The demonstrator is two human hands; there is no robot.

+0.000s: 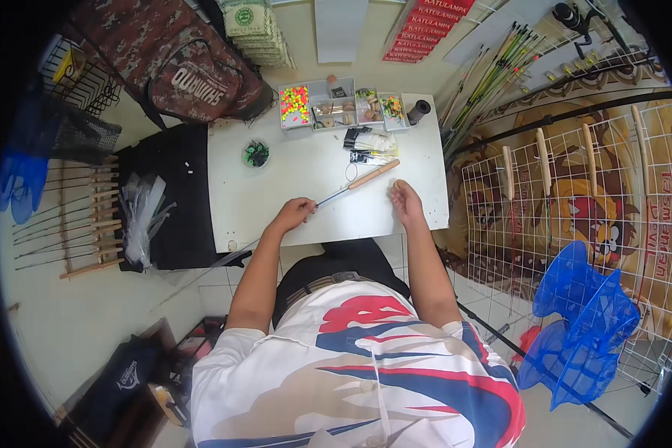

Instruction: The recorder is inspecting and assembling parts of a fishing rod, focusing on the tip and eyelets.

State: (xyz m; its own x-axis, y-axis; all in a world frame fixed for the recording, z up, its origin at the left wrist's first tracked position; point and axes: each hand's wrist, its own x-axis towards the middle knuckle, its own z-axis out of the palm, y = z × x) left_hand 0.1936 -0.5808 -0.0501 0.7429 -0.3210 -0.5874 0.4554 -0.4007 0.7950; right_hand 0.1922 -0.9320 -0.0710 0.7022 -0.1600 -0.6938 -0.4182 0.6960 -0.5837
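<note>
A thin fishing rod lies at a slant over the white table, with a pale wooden handle (374, 173) and a blue shaft (332, 197). My left hand (295, 215) is shut on the shaft just below the handle; the thin tip section runs on past the table's front edge to the lower left. To the right of the handle, and apart from it, my right hand (407, 204) has its fingers curled together. Whether something small is pinched in them is unclear. Beside the handle shows a thin loop (351, 172). Several small packets (371, 145) lie just beyond.
Along the back stand a box of bright beads (294, 105), a divided tray (334, 120) and a dark spool (419, 112). A cup (256, 153) holds black and green parts. Plastic sleeves (143, 218) lie left; a wire rack (565, 157) with rods and blue nets (582, 330) stands right.
</note>
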